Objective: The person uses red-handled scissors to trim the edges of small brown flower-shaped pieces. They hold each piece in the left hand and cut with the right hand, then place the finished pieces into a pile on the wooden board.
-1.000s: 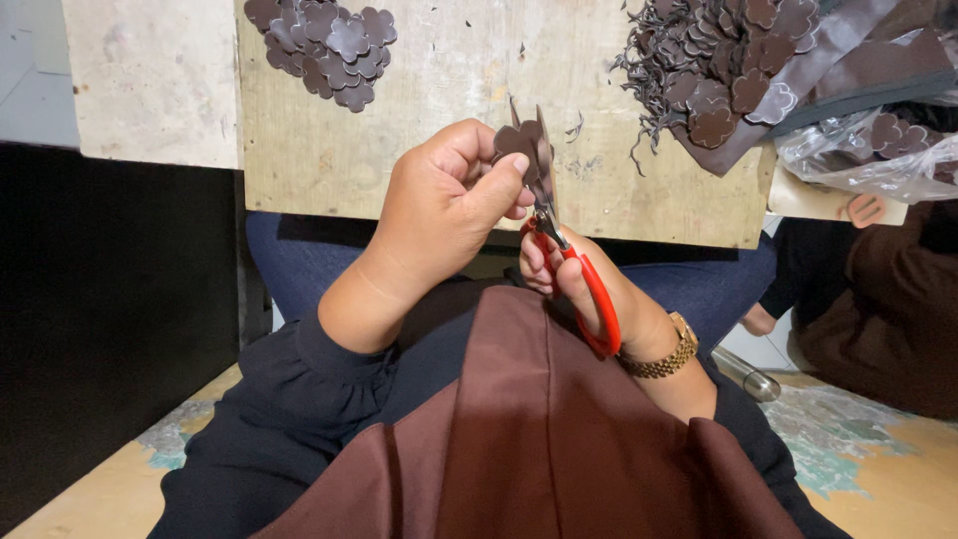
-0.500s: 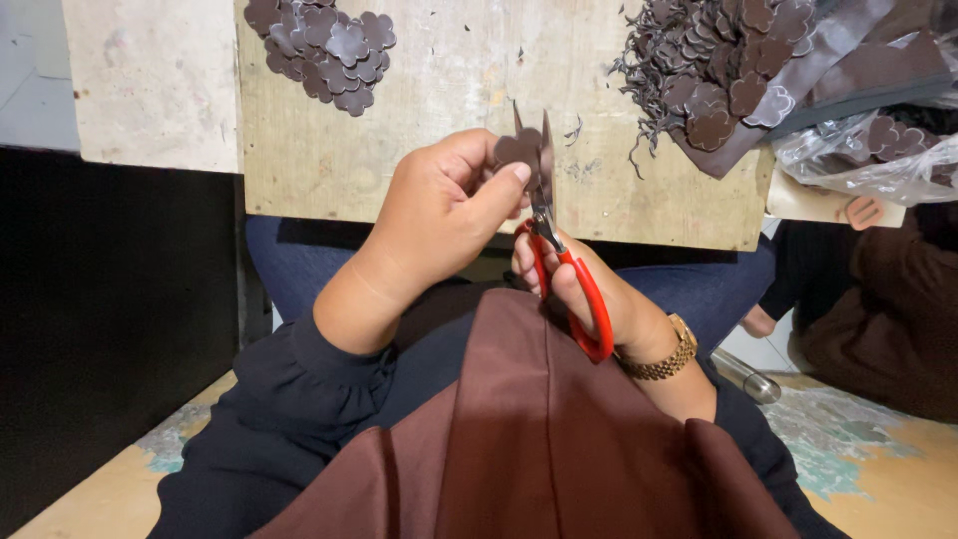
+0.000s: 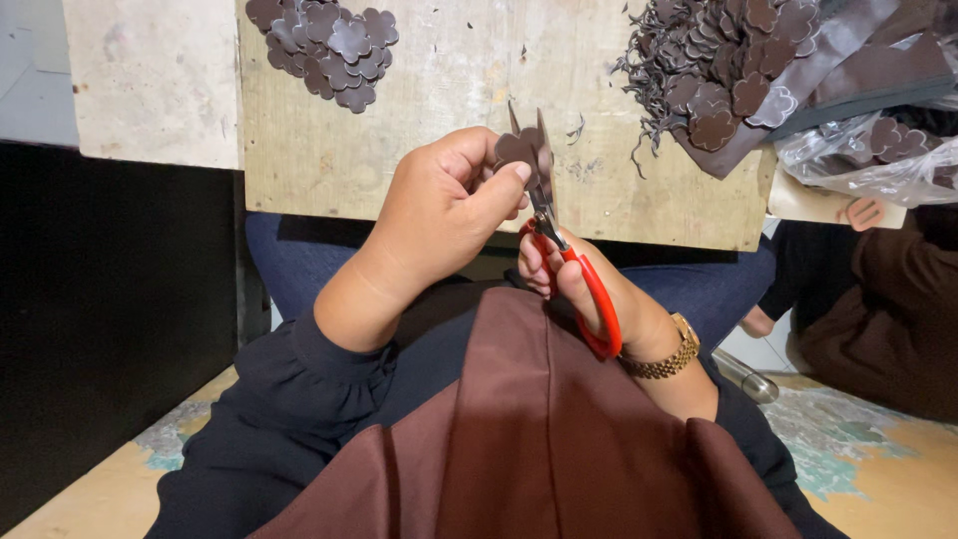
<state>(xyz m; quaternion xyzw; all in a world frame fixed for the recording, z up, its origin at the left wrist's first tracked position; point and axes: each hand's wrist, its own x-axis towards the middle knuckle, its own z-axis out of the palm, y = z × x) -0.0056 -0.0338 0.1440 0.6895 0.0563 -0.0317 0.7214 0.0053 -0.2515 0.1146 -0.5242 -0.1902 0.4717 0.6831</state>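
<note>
- The left hand [image 3: 439, 225] pinches a small dark brown flower-shaped leather piece [image 3: 517, 150] between thumb and forefinger, fingers closed tight on it, holding it up over the near edge of the pale wooden board [image 3: 449, 90].
- The right hand [image 3: 584, 289] is closed around the red-handled scissors [image 3: 569, 265], fingers through the red loop; the blades point up and away, meeting the right edge of the flower piece.
- Compared with a second ago, the blades appear narrower, nearly together against the piece, where they stood slightly more apart; I judge a snip along the petal edge is being completed.
- The flower piece sits a little higher and further left in the fingers than half a second ago, which suggests it is being turned so that a fresh stretch of edge meets the blades.
- Both hands stay in the same spot above the lap, so the trimming goes on without a pause between cuts.
- On the far left of the board lies a small heap of trimmed brown flower shapes [image 3: 329, 40], well apart from the hands.
- On the far right lies a bigger pile of untrimmed flower shapes with stringy offcuts [image 3: 709, 75], beside a clear plastic bag of more pieces [image 3: 858, 155].
- A gold-coloured wristwatch [image 3: 669, 354] sits on the right wrist.
- Another person in brown clothing [image 3: 888, 309] sits at the right edge.
</note>
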